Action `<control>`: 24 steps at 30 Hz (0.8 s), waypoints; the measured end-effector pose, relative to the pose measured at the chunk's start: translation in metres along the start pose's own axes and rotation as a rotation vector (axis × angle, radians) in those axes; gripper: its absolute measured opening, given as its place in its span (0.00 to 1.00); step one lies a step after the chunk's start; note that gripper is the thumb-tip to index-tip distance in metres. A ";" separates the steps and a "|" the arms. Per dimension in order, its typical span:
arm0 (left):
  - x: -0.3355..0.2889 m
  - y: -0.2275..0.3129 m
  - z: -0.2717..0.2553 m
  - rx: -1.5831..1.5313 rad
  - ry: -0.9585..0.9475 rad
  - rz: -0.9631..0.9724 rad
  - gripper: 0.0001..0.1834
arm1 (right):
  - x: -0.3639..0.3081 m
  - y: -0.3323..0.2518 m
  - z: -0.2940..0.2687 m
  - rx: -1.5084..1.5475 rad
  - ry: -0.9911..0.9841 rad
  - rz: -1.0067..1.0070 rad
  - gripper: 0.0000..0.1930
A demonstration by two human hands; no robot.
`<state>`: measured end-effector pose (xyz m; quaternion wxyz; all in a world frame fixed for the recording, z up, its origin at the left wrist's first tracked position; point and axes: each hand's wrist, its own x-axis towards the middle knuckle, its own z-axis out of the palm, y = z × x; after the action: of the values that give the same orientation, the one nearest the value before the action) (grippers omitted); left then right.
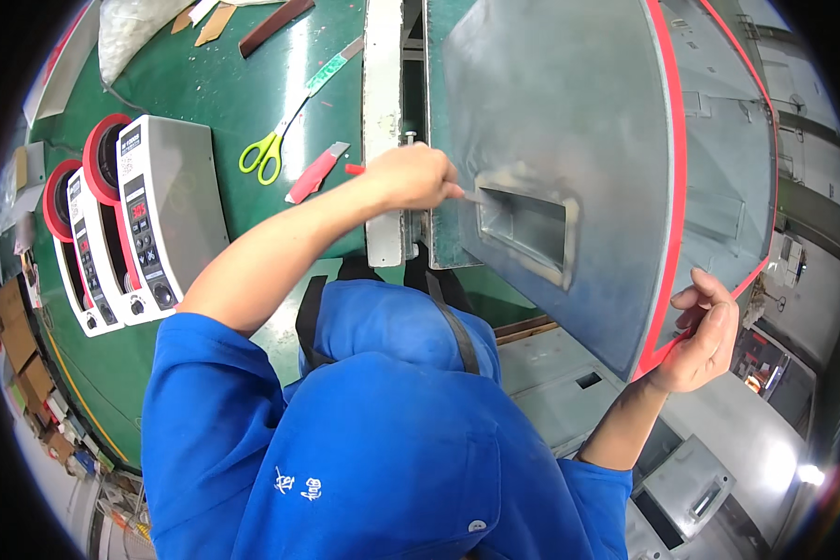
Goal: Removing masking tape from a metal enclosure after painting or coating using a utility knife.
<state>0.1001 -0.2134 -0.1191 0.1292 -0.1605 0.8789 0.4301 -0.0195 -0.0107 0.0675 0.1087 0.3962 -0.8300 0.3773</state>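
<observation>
My left hand (pixel 413 177) is closed around a slim tool with a red end (pixel 355 169); most of it is hidden in my fist. Its thin tip (pixel 472 196) touches the left edge of a rectangular opening (pixel 527 229) in a grey metal box (pixel 569 103). Pale smeared filler borders that opening. Red edging (pixel 674 140) runs along the box's rim. At the near right corner, my right hand (pixel 702 338) grips this rim, fingers curled over it.
On the green table (pixel 336 112) lie yellow-handled scissors (pixel 269 154) and a red utility knife (pixel 317 173). White control units (pixel 173 205) with red rings stand at the left. A white-edged bar (pixel 383 112) separates the table from the box. Grey metal panels (pixel 569 383) lie below the box.
</observation>
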 end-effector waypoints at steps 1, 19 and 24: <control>0.003 0.000 -0.003 0.011 -0.027 -0.020 0.14 | 0.000 0.000 0.000 0.002 0.002 0.002 0.18; -0.016 -0.005 0.008 0.026 -0.011 0.078 0.12 | -0.001 -0.001 0.000 -0.031 0.023 0.005 0.18; -0.017 0.013 0.012 -0.002 -0.064 0.027 0.14 | 0.000 0.002 0.000 -0.013 -0.005 -0.007 0.18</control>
<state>0.1114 -0.1938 -0.1112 0.1513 -0.1349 0.8759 0.4378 -0.0209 -0.0098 0.0669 0.1106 0.3996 -0.8311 0.3707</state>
